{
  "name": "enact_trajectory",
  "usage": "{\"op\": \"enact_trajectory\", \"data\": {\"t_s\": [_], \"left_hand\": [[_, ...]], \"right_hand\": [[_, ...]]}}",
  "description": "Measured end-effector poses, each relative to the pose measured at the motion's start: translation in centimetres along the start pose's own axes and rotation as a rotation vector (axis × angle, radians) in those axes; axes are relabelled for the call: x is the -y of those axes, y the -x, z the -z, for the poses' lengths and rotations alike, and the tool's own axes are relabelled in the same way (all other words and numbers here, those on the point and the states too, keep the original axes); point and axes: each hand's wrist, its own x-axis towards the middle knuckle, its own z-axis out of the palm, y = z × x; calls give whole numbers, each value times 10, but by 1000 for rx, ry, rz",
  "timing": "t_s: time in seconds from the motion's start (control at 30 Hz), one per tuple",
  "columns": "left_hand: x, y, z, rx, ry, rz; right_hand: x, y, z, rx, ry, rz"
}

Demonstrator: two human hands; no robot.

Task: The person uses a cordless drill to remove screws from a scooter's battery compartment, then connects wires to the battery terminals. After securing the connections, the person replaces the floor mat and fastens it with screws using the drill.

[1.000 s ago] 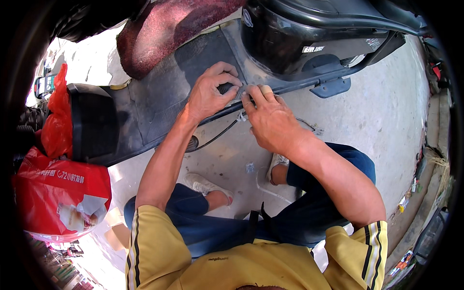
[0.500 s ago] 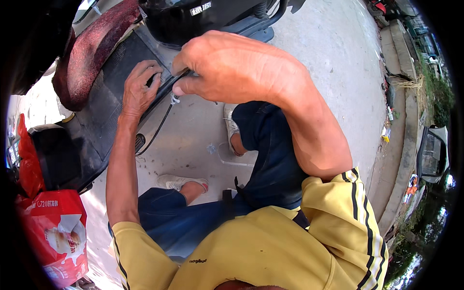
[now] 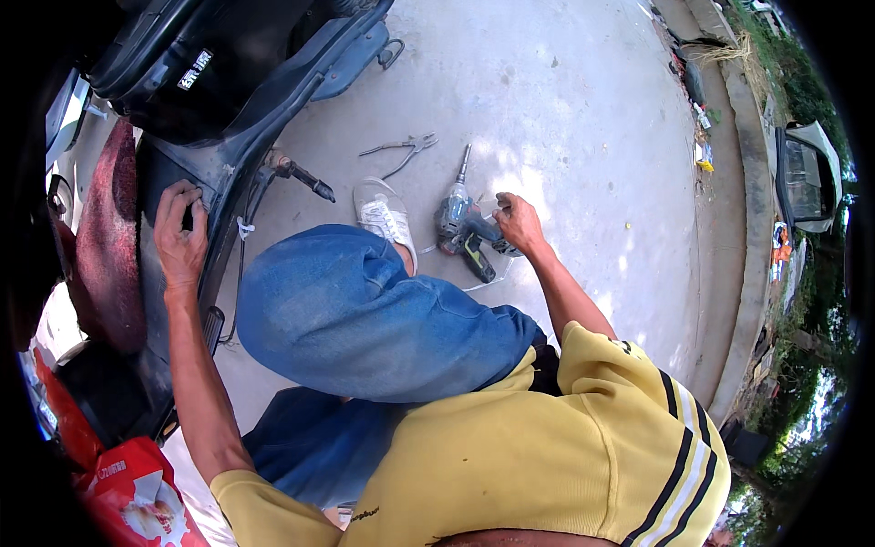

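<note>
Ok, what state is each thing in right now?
Scooter: upright.
Left hand: fingers curled at the footboard; grip unclear.
Power drill: lying on the pavement, bit fitted.
Right hand: fingers bent, at the drill; contact unclear.
Pliers: on the pavement, handles spread.
White sneaker: worn, laced.

A yellow short-sleeved shirt (image 3: 492,447) was worn with blue denim trousers (image 3: 365,319), black and white stripes (image 3: 697,456) lined the right sleeve (image 3: 592,365), dark lettering (image 3: 365,514) marked the front, a white lace-up sneaker (image 3: 383,219) showed.
</note>
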Motion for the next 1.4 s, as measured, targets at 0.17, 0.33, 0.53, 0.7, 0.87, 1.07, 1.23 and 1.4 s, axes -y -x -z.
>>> {"op": "enact_trajectory", "data": {"t_s": [0.17,0.33,0.53,0.7,0.87,1.07,1.23,1.4], "left_hand": [[6,3,-1,30,-70,-5],[1,0,1,24,-48,19],[-8,-5,4,-70,46,54],[-1,-1,9,-101,84,108],[7,2,8,-185,112,180],[10,6,6,-152,140,179],[14,5,4,-164,173,195],[18,7,4,-161,192,217]], "right_hand": [[-47,31,-41,-100,196,170],[-6,61,-46,157,234,178],[-23,74,-106,232,377,80],[-29,76,-110,175,261,128],[-19,61,-65,290,289,86],[26,48,40,616,-29,-193],[143,43,122,550,-310,12],[308,37,143,576,-465,369]]}}
